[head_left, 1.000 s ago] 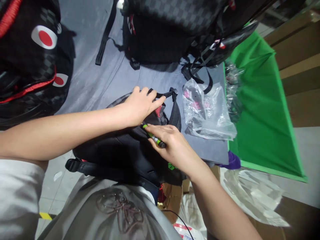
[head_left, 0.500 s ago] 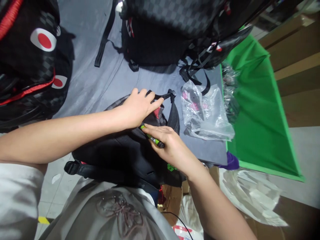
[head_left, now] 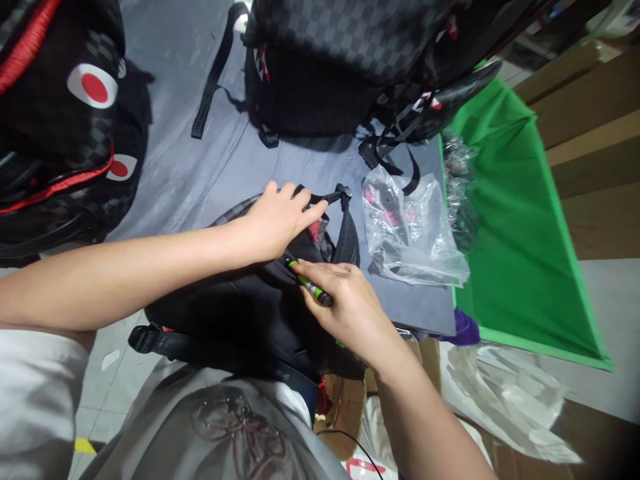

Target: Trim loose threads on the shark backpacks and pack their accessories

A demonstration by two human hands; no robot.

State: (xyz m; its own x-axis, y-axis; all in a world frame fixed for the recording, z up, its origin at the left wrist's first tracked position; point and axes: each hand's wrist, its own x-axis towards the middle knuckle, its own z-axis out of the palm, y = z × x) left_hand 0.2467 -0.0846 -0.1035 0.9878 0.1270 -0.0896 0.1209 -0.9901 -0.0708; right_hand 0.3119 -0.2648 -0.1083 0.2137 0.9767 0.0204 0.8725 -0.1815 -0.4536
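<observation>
grey tabletop (head_left: 175, 177), green fabric (head_left: 520, 227); right hand (head_left: 345, 293) grips marker (head_left: 312, 287); left hand (head_left: 277, 221) splayed on backpack (head_left: 240, 307)

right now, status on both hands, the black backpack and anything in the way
Left hand spread on black backpack; right hand holding green pen over it. Backpack partly hidden by left forearm. Clear plastic bag alongside, apart from both hands.

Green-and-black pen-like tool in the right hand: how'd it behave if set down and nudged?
The pen-like tool would probably roll, as its barrel looks round. Likely light: it's slim, and the right hand holds it in the fingers. Seems stiff; its visible length is straight.
</observation>
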